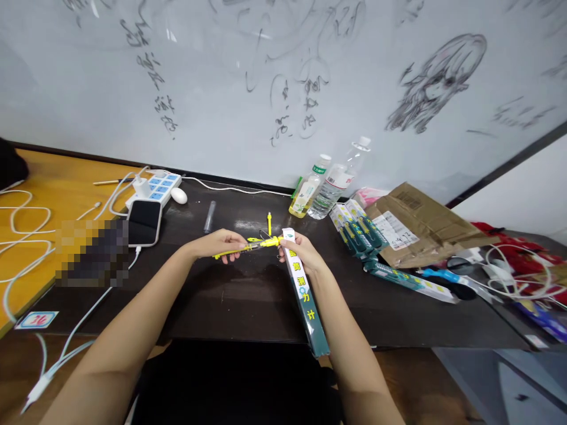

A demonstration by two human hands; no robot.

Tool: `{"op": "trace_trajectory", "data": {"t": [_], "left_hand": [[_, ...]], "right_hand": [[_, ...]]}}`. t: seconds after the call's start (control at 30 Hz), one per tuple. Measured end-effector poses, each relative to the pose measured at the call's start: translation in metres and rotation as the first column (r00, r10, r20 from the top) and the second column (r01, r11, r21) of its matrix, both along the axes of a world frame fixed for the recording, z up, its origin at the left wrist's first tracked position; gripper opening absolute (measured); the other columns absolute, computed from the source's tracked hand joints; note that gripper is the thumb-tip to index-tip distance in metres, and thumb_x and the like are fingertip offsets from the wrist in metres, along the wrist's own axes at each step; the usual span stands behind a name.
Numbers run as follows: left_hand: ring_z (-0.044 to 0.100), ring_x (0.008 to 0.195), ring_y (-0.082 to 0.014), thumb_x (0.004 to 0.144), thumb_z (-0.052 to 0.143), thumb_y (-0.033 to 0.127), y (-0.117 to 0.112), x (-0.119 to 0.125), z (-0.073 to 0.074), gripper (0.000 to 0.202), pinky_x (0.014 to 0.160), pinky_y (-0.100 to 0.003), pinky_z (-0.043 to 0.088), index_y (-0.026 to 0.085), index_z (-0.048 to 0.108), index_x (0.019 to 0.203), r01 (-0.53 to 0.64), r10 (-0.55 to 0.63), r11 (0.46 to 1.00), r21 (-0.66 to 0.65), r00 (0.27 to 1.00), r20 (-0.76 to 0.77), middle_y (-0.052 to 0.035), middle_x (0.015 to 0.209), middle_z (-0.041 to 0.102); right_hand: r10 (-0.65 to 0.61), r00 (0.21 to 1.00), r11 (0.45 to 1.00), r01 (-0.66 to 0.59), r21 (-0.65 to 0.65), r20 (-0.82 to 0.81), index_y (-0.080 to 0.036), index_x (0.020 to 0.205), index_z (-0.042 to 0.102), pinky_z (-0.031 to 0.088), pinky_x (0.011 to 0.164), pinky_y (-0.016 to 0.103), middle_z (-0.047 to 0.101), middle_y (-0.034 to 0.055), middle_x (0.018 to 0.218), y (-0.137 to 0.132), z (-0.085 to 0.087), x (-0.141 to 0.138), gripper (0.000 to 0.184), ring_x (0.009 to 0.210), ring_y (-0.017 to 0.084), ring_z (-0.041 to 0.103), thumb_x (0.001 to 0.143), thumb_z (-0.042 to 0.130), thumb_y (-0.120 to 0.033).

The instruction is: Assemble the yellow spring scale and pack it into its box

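My left hand (228,245) is closed on a yellow spring scale (254,245), which lies crosswise with a thin inner part showing. My right hand (303,252) grips the upper end of a long, narrow green-and-white box (305,295) with yellow lettering. The scale's right end meets the right fingertips; whether they also pinch it, I cannot tell. Just behind the hands, a small yellow piece (269,224) with a hooked tip is on the dark table (230,307). Farther left lies a clear tube (209,217).
Two bottles (325,189) stand by the whiteboard (221,106). Several similar boxes (361,230) and a cardboard package (405,218) are at the right. On the left are a phone (144,221), a power strip (159,188) and white cables (91,310).
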State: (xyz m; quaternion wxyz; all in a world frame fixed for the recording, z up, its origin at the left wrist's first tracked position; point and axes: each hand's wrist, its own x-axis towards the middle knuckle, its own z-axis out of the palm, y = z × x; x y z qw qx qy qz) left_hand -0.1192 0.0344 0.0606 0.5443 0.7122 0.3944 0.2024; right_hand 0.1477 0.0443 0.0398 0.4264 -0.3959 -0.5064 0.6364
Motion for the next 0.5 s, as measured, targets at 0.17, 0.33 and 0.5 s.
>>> {"op": "trace_trajectory", "data": {"t": [0.17, 0.33, 0.5], "left_hand": [[0.06, 0.055, -0.0095, 0.082, 0.06, 0.05, 0.001, 0.009, -0.009, 0.04, 0.05, -0.02, 0.048, 0.015, 0.064, 0.101, -0.034, 0.035, 0.999, -0.041, 0.999, 0.027, -0.0023, 0.077, 0.062], [0.057, 0.049, -0.0073, 0.084, 0.057, 0.054, 0.002, 0.019, -0.022, 0.045, 0.046, -0.019, 0.046, 0.014, 0.064, 0.103, 0.026, 0.022, 0.967, -0.255, 0.983, 0.182, -0.0006, 0.073, 0.061], [0.063, 0.058, -0.0099, 0.083, 0.06, 0.053, 0.004, 0.031, -0.035, 0.045, 0.054, -0.021, 0.05, 0.014, 0.063, 0.105, 0.003, 0.099, 0.927, -0.375, 0.963, 0.252, -0.002, 0.075, 0.063]], "right_hand": [[-0.075, 0.997, 0.997, 0.074, 0.035, 0.022, -0.017, 0.083, 0.059, 0.055, 0.044, 0.022, 0.062, -0.0039, 0.06, 0.002, -0.001, 0.002, 0.036, 0.047, 0.009, 0.058, 0.058, 0.083, -0.031], [-0.106, 0.994, 0.993, 0.104, 0.063, 0.019, -0.016, 0.086, 0.06, 0.056, 0.045, 0.022, 0.061, -0.0041, 0.056, 0.004, 0.0, 0.007, 0.039, 0.047, 0.009, 0.057, 0.06, 0.082, -0.036], [-0.157, 0.987, 0.985, 0.158, 0.066, -0.019, -0.017, 0.093, 0.061, 0.057, 0.045, 0.023, 0.059, -0.0048, 0.058, 0.002, 0.003, 0.005, 0.041, 0.049, 0.01, 0.057, 0.063, 0.081, -0.038]]}}
